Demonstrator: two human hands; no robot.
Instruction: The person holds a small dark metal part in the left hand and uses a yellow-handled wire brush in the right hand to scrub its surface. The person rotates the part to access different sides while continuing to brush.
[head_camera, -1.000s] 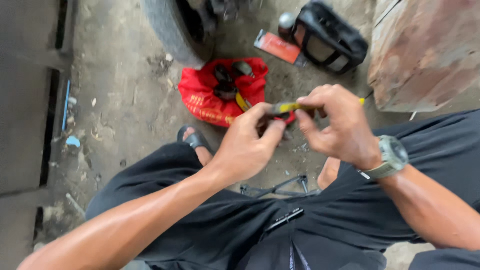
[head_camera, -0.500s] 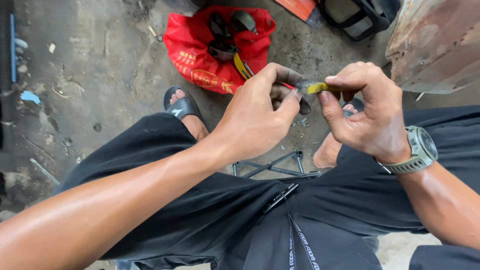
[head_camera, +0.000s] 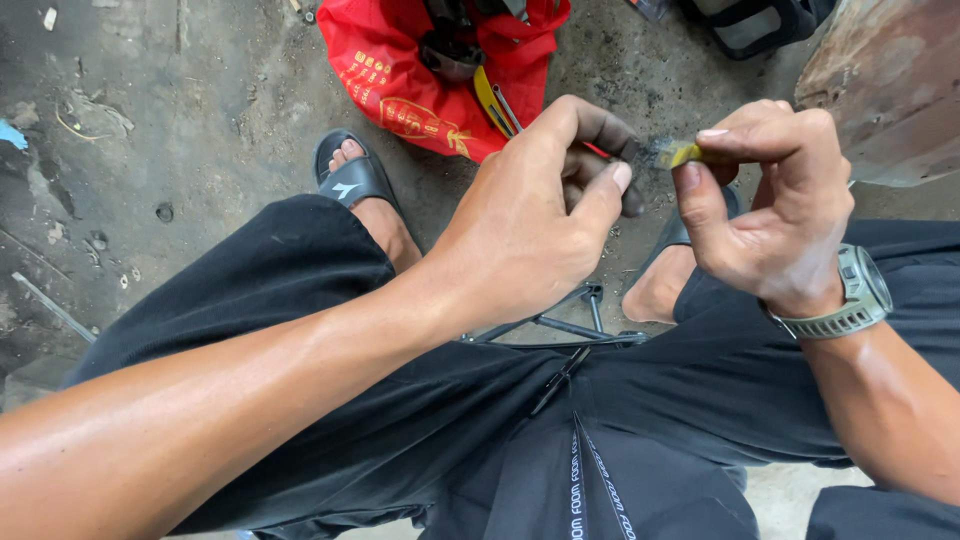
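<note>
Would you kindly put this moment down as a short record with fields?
Setting: person seated over a stained concrete floor
Left hand: pinches a thin red piece at its fingertips
Right hand: pinches a small yellow piece; grey wristwatch
Gap: the two pieces almost meet
Behind: red bag holding tools
Feet: black sandals

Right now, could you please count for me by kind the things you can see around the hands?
Hands: 2 (left hand, right hand)
Small yellow piece: 1
Red bag: 1
Black sandals: 2
Wristwatch: 1
Total: 7
</note>
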